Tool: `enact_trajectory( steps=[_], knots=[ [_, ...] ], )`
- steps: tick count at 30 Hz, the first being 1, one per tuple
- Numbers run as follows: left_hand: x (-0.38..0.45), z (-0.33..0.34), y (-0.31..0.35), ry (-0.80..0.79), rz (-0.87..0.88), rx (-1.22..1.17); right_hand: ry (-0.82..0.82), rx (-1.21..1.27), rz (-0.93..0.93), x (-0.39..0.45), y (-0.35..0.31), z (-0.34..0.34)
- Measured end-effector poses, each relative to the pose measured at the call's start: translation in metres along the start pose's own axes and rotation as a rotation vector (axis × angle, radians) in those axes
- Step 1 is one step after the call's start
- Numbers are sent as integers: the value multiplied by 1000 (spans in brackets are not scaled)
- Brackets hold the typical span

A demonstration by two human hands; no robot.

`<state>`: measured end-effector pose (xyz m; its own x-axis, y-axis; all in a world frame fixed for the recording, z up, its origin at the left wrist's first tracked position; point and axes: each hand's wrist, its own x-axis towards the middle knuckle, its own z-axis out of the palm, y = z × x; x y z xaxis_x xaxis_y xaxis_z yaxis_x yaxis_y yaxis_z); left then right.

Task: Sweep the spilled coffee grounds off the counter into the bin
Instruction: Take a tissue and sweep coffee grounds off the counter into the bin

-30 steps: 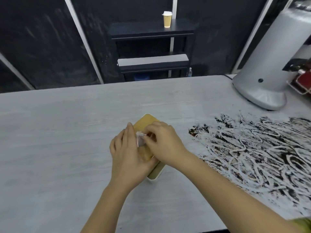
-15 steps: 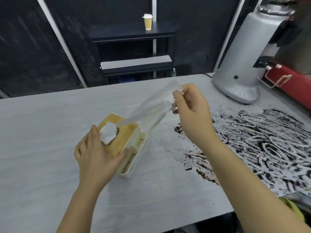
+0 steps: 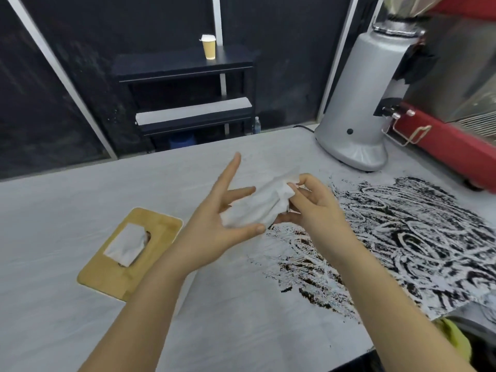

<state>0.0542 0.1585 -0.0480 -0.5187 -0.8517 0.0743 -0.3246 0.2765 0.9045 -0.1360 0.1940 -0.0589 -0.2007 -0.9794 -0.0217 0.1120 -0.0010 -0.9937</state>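
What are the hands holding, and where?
A white tissue. The right hand pinches its far end; the left hand, open, touches its near end.

I count two hands [image 3: 214, 232] [image 3: 314, 208], two tissues [image 3: 257, 208] [image 3: 124, 245], one tissue box [image 3: 161, 226], one paper cup [image 3: 208, 47] upper centre, one grinder [image 3: 359, 103] upper right, one coffee spill [image 3: 402, 232].

we see a soft white paper tissue [image 3: 261, 206], a matt wooden lid [image 3: 150, 229], a smooth pale wood-grain desk [image 3: 67, 210] and a brushed metal grinder [image 3: 359, 108].

The left hand [image 3: 214, 232] and right hand [image 3: 314, 208] are bare, and both forearms are bare as far as they show. Yellow-green fabric [image 3: 453, 336] sits below the counter's [image 3: 67, 200] near edge; whether it is clothing is unclear.
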Motion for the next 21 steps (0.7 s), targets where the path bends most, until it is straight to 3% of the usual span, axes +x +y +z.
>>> enact_trajectory(
  steps=[4, 6, 8, 11, 18, 21],
  knots=[
    [52, -1, -1, -177, -17, 46, 47, 184, 169, 17, 8, -35],
    [76, -2, 1, -290, -73, 115, 10, 418, 272, 26, 8, -51],
    [103, -1, 2, -408, -90, 192, -74, 469, 318, 38, 7, -63],
    [147, 3, -3, -490, -95, 235, -168, 192, 316, 66, 9, -73],
    [254, 25, -47, -512, -146, 213, -2, -476, 223, 149, 18, -114],
    [293, 46, -74, -470, -127, 185, 83, -774, 70, 191, 36, -134]
  ],
)
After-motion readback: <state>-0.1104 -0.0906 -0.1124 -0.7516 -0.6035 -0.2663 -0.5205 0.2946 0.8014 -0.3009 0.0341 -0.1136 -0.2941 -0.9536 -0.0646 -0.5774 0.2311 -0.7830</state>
